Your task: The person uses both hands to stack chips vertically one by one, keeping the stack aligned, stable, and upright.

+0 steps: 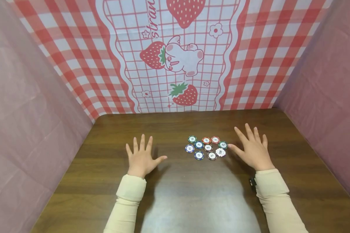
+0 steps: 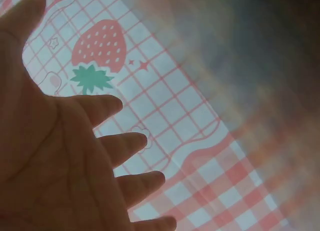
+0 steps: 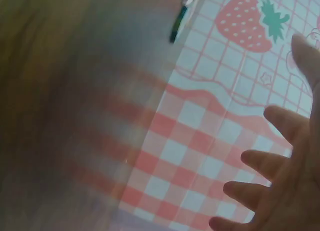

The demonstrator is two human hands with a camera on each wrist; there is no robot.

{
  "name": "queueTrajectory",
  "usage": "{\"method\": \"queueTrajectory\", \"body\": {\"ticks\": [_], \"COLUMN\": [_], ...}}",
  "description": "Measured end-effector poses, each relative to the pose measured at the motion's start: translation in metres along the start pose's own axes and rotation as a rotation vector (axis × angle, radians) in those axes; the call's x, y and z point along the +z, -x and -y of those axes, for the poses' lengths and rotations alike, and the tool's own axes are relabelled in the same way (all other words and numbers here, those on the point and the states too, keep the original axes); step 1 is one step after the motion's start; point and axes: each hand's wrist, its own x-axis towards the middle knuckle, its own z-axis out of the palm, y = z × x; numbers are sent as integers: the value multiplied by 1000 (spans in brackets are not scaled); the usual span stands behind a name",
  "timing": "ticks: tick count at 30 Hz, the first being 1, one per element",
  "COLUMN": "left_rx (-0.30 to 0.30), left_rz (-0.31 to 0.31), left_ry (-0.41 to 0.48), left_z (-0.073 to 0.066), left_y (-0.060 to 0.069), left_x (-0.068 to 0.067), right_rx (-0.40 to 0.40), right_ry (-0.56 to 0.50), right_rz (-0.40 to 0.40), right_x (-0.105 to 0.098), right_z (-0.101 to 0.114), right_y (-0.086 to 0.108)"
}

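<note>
Several round poker chips lie flat in a loose cluster on the table, among them a red chip (image 1: 215, 139), a white chip (image 1: 220, 152), a blue chip (image 1: 189, 148) and a green chip (image 1: 192, 139). To the left of them, the left hand (image 1: 141, 158) is spread palm down with nothing in it; its palm (image 2: 55, 161) fills the left of the left wrist view. The right hand (image 1: 253, 150) is spread just right of the cluster, its thumb tip near a dark green chip (image 1: 223, 145); whether they touch, I cannot tell. In the right wrist view, the right hand (image 3: 290, 176) holds nothing.
A brown wooden table (image 1: 105, 194) spreads beneath both arms, with glare at its front middle. Behind it hangs a red-and-white checked cloth (image 1: 256, 58) with strawberry prints. Pink cloth (image 1: 26, 113) hangs at both sides. A dark band (image 1: 252, 183) shows at the right wrist.
</note>
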Motion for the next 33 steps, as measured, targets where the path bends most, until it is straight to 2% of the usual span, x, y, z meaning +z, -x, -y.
{"method": "queueTrajectory", "body": {"ticks": [6,10,14,17,20,25,29,33], "left_rx": [37,99,165,201,240,290,320,353], "left_rz": [-47,-110,-181,-193,-180,-116,-38,18], "left_ry": [15,47,139,233,323,458,532,567], "left_z": [0,0,0,-2,-6,-13,-18,-22], "left_y": [-4,-5,-6,-7,-6,-5,-3,0], "left_x": [-10,-13,-14,-15,-17,-17,-13,-9], "right_rx": [-89,-118,-142,-161,-178,-198,-198,-197], "right_ry": [-182,-305,-370,-415,-466,-506,-490,-492], "right_rz": [-131,-180,-238,-278,-290,-245,-192,-121], "right_x": [-3,-7,-9,-7,-5,-1,2,8], "right_z": [6,10,14,16,20,29,36,42], "right_y": [-8,-11,-12,-14,-16,-18,-21,-24]}}
